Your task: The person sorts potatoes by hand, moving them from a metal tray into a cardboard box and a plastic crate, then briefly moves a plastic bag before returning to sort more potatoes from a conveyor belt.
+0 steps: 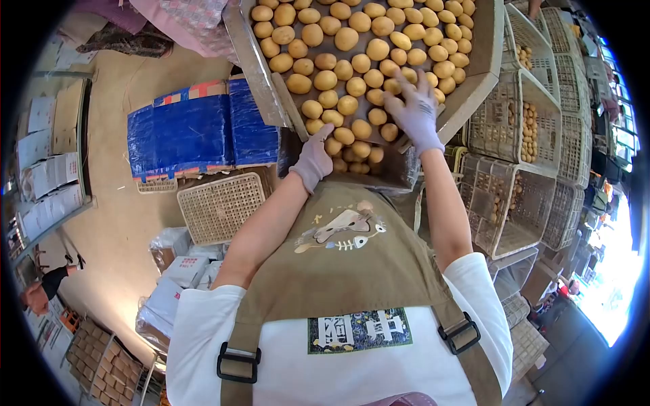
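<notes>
Many round yellow-orange fruits (346,38) lie spread over a grey sorting tray with raised edges (482,88). My right hand (414,114), in a pale glove, reaches over the fruits at the tray's lower right, fingers spread and touching some of them. At the lower left, my left hand (315,157), also gloved, rests by the tray's narrow mouth, its fingertips against a fruit; whether it grips that fruit is unclear. Between the hands, below the mouth, more fruits (357,166) sit in a dark box (399,177) against my apron.
Stacked plastic crates (489,125), some holding fruits, stand on the right. A blue-wrapped box (183,133) and an upturned crate (222,207) are at the left. White cartons (184,272) lie below them. Another person's arm (49,284) shows at the far left.
</notes>
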Tool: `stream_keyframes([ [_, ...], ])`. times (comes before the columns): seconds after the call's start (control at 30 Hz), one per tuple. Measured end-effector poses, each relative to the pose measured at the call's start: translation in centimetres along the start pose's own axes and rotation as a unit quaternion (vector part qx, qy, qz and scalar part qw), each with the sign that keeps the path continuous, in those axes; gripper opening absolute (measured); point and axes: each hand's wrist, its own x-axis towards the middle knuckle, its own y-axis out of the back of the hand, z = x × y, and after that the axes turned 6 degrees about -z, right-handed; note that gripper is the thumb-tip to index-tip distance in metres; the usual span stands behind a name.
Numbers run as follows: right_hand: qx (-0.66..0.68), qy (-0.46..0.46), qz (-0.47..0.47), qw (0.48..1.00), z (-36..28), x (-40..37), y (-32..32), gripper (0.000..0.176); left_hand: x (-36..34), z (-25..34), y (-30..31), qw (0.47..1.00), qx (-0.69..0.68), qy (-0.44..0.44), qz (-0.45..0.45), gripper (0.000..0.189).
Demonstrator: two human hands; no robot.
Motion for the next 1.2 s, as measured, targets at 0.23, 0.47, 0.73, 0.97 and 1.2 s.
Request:
stream_keyframes([
  [0.23,-0.110,0.098,-0.102,0.984,-1.6,-3.2,-1.2,0.046,-0.9,8.0,-2.4,0.817,-0.561,0.113,0.077,0.095],
  [0.47,-0.112,-0.013,0.025,0.993,-1.6,2.7,0.2,0.042,0.9,5.8,-2.7,0.758,-0.641,0.102,0.062,0.099],
  [0.73,-0.096,-0.115,-0.037,0.988,-2.7,4.4,1.3,0.039,1.0,5.1,-2.6,0.767,-0.638,0.066,0.038,0.100],
  [0.97,-0.022,0.099,0.240,0.966,3.7,-3.2,7.8,0.048,0.9,5.0,-2.5,0.770,-0.634,0.054,0.036,0.100],
  [1.2,-0.004,0.113,0.196,0.974,1.2,-7.6,5.8,0.042,1.5,5.7,-3.4,0.757,-0.650,0.054,0.035,0.104],
])
